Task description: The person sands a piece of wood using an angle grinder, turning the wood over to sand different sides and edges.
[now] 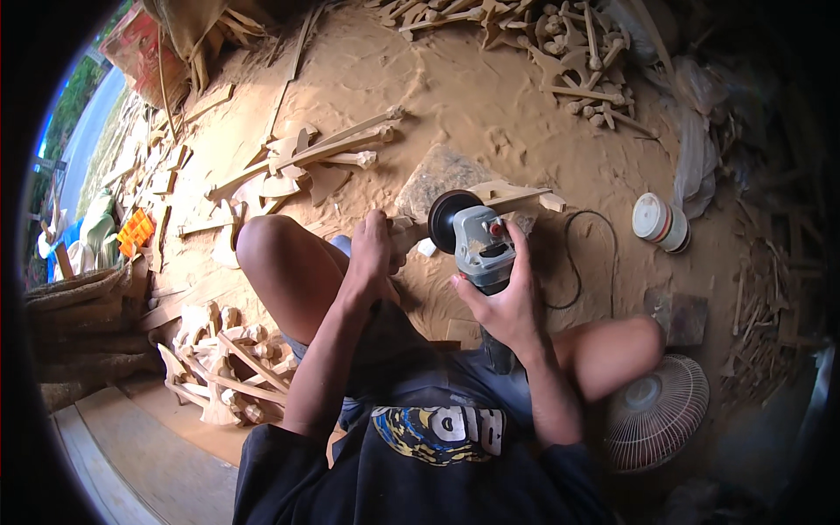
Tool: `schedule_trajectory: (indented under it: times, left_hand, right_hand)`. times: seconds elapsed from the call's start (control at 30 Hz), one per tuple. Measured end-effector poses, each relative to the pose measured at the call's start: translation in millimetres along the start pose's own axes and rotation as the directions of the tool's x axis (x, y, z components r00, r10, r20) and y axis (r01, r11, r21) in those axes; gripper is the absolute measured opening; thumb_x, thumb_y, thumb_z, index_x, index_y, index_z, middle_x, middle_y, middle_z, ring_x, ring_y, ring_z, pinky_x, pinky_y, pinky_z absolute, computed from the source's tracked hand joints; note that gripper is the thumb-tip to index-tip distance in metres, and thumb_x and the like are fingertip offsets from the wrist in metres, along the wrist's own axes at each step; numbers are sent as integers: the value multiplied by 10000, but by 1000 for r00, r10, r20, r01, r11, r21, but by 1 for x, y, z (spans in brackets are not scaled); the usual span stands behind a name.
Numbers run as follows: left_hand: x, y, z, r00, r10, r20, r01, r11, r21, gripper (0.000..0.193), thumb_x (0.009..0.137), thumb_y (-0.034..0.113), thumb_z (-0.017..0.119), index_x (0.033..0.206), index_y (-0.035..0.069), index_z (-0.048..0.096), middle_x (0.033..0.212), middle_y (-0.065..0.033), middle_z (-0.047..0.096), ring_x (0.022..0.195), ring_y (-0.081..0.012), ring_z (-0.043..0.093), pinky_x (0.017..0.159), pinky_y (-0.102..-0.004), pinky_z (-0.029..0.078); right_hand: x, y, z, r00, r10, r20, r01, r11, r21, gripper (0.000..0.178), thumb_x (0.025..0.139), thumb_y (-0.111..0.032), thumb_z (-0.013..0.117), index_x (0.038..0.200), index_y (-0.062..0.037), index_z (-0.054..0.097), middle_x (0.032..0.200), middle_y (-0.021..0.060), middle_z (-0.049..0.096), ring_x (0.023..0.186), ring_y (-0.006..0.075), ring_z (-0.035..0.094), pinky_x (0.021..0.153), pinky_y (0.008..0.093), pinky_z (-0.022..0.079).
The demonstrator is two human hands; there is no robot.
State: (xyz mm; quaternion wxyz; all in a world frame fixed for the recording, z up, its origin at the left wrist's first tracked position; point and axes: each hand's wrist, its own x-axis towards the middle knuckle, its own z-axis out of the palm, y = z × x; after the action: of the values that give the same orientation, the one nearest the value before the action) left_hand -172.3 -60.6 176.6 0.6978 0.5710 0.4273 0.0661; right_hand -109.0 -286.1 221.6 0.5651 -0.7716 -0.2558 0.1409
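Seated over the dusty ground, I have an angle grinder (pixel 483 243) in my right hand (pixel 516 302), whose fingers wrap round its grey body. Its round dark disc (pixel 448 215) points to the left. My left hand (pixel 374 251) is closed on a pale wooden piece (pixel 405 234), its end close to the disc; whether they touch I cannot tell. Most of that piece is hidden by the fingers. Just beyond the grinder, a carved wooden piece (pixel 506 193) lies beside a flat stone block (pixel 435 175).
Carved wooden pieces lie in piles ahead on the left (pixel 306 164), at the far right (pixel 582 61) and by my left side (pixel 223 363). A white tub (pixel 656 222) is on the right. A round fan (pixel 658 416) sits by my right knee. A dark cord (pixel 570 258) loops nearby.
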Motion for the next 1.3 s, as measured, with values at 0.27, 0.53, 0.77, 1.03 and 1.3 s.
schedule_trajectory:
  times: [0.27,0.53,0.77,1.03,1.3]
  left_hand:
    - [0,7,6,971,235,48,-239,965,108,347,1061,262,469,950,-26,627,654,-123,568,525,-222,559,500,-385,440]
    - [73,-50,-36,958,285,29,-239,742,626,433,962,384,654,1016,-44,687,903,-268,739,882,-450,725,822,-490,563]
    - [81,-101,18,949,246,197,-214,45,976,633,927,583,700,1201,14,649,1278,-276,661,1177,-440,648,927,-592,516]
    - [150,-160,99,750,453,481,-566,65,822,320,957,216,669,1138,12,502,1201,-238,622,1093,-406,641,923,-514,539]
    - [163,-65,63,663,593,457,-739,619,267,372,1065,390,630,1124,34,541,838,-105,551,622,-273,486,585,-424,420]
  right_hand:
    - [14,16,-50,965,-26,-262,33,999,23,911,841,-174,878,1538,41,333,1340,201,572,1156,267,637,1023,405,513]
    - [39,-8,-131,863,154,-481,110,872,476,639,926,-183,797,1451,-82,447,974,155,671,719,228,687,625,363,604]
    - [21,53,-175,855,349,-385,86,636,767,476,994,-396,704,1238,-6,585,1049,128,672,856,262,681,752,397,598]
    - [14,70,-176,871,346,-350,123,534,836,471,993,-373,711,1329,-75,569,1097,119,648,938,253,639,850,393,564]
    - [10,75,-172,877,284,-387,202,513,834,594,943,-340,737,1421,-66,513,1134,136,627,989,271,625,917,407,546]
